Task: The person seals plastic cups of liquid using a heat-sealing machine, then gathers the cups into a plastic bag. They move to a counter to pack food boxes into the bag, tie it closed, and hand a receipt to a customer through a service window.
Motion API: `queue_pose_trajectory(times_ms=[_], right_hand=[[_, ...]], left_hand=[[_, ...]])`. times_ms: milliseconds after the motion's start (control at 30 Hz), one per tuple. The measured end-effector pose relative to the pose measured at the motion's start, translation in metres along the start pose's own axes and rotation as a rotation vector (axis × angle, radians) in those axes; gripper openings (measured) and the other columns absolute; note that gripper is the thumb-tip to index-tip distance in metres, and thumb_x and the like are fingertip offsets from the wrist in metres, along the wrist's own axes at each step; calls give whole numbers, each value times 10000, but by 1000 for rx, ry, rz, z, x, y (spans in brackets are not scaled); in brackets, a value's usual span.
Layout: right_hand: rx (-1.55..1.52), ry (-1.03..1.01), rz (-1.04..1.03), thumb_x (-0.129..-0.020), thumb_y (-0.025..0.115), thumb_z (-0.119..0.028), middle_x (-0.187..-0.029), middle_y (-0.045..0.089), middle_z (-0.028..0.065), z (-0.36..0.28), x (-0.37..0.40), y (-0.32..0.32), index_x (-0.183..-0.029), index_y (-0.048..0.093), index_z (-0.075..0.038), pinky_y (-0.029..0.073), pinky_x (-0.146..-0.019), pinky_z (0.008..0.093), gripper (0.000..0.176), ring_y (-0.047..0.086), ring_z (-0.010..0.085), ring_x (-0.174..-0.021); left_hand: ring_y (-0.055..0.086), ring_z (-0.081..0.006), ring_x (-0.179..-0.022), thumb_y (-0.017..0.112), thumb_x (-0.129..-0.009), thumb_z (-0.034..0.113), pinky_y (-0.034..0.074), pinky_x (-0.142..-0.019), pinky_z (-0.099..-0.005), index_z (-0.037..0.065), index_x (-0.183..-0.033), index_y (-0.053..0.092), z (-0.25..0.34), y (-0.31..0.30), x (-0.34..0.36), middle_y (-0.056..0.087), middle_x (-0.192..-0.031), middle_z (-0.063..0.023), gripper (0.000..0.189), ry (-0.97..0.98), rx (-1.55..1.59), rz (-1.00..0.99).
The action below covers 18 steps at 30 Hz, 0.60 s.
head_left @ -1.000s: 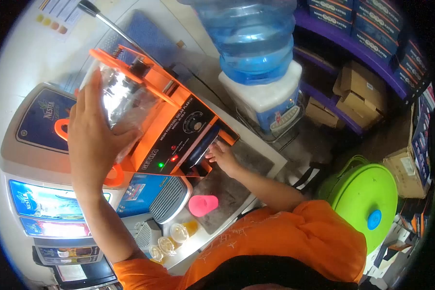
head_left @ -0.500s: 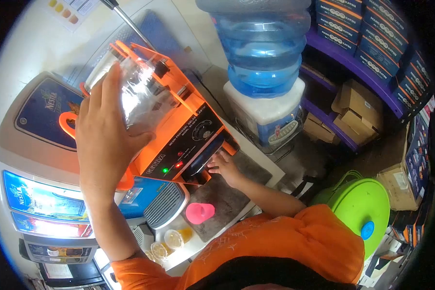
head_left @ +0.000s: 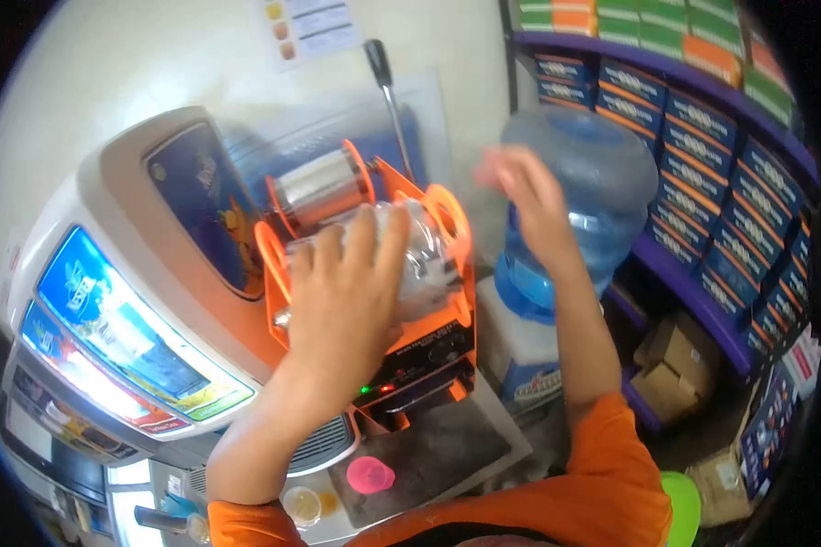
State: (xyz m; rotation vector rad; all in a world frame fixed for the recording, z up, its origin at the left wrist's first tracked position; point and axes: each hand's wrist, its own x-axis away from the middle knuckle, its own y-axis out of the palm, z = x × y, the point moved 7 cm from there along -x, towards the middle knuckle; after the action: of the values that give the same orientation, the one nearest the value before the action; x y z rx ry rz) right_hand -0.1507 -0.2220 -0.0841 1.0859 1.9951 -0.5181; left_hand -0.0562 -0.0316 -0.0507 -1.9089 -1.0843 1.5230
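Clear plastic film (head_left: 421,263) sits on top of the orange sealer (head_left: 420,358), between its orange discs (head_left: 462,239), with your left hand (head_left: 342,296) spread over it. Can't tell if those fingers grip or only press; the hand hides the contact. Risk: pushing off-centre could skew or crease the film. Steel roller (head_left: 321,190) lies just behind; slack film could snag there. Green light (head_left: 366,389) and red light (head_left: 388,388) are lit, so assume power on; fingers straying inside might get burned. Your right hand (head_left: 534,201) is raised, fingers extended, blurred, nothing visible in it. It's in front of the water bottle (head_left: 620,205), right of the lever (head_left: 395,118); a careless sideways swing could clip either. Pink cup (head_left: 369,475) is on the dark mat (head_left: 442,460); drink cup (head_left: 301,506) is near your left sleeve (head_left: 251,524), so a dropped elbow could tip it.
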Motion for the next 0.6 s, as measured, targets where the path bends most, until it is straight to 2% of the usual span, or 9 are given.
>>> queue_pose_trajectory(times_ms=[33,100,200,267,300,367,433,467,600], right_hand=[[135,-112,2,-900,536,-228,-1090,585,150,10,-45,13,-1177,503,10,411,-914,321,367,558,213,-1021],[464,-272,94,-870,570,-251,-1176,535,222,21,-114,45,-1239,449,5,396,-951,367,465,542,307,-1075],[555,-443,251,-856,581,-268,-1241,472,274,56,-176,85,-1285,407,-2,378,-972,411,534,489,375,-1134],[374,-87,177,-865,574,-298,-1077,564,224,69,-199,104,-1214,455,1,465,-854,365,475,590,305,-947],[359,-95,172,-865,574,-298,-1077,564,224,63,-204,105,-1214,455,1,465,-854,365,475,590,305,-947],[-161,72,89,-886,548,-317,-819,588,112,30,-197,88,-1007,538,-11,492,-644,279,329,584,174,-672],[-214,-106,129,-915,505,-296,-645,515,26,-26,-165,60,-811,534,-50,419,-491,213,269,478,79,-518],[-254,-190,125,-925,483,-253,-632,510,26,-47,-140,45,-740,519,-61,392,-473,224,269,472,88,-524],[-612,-311,120,-889,466,-224,-624,405,35,-88,-20,3,-776,431,-63,317,-460,250,199,381,128,-516]], left_hand=[[502,-302,-1056,847,-433,151,400,-865,-415,60,-1282,372,1,1,0,484,-1221,-118,977,9,-24,2],[502,-288,-1056,845,-436,171,399,-853,-417,67,-1282,376,1,3,0,489,-1205,-114,972,-11,-71,27],[524,-287,-993,666,-694,143,426,-805,-425,93,-1291,417,2,6,0,514,-1173,-124,649,-2,-134,22],[529,-283,-979,643,-714,136,430,-799,-422,94,-1284,425,2,11,2,519,-1162,-121,611,-1,-197,61],[534,-280,-964,620,-734,129,434,-793,-419,95,-1276,433,3,10,2,524,-1151,-119,574,1,-230,105],[540,-270,-942,597,-751,130,441,-790,-417,94,-1258,448,4,10,3,532,-1136,-116,530,-8,-250,127],[538,-274,-935,609,-742,144,442,-799,-425,91,-1250,452,5,10,3,533,-1137,-117,534,-3,-259,139],[538,-274,-935,609,-742,144,442,-799,-425,91,-1250,452,5,10,3,533,-1137,-117,534,-11,-254,135],[530,-285,-947,621,-733,163,435,-811,-441,91,-1268,433,6,16,1,529,-1138,-124,571,-59,-280,117]])
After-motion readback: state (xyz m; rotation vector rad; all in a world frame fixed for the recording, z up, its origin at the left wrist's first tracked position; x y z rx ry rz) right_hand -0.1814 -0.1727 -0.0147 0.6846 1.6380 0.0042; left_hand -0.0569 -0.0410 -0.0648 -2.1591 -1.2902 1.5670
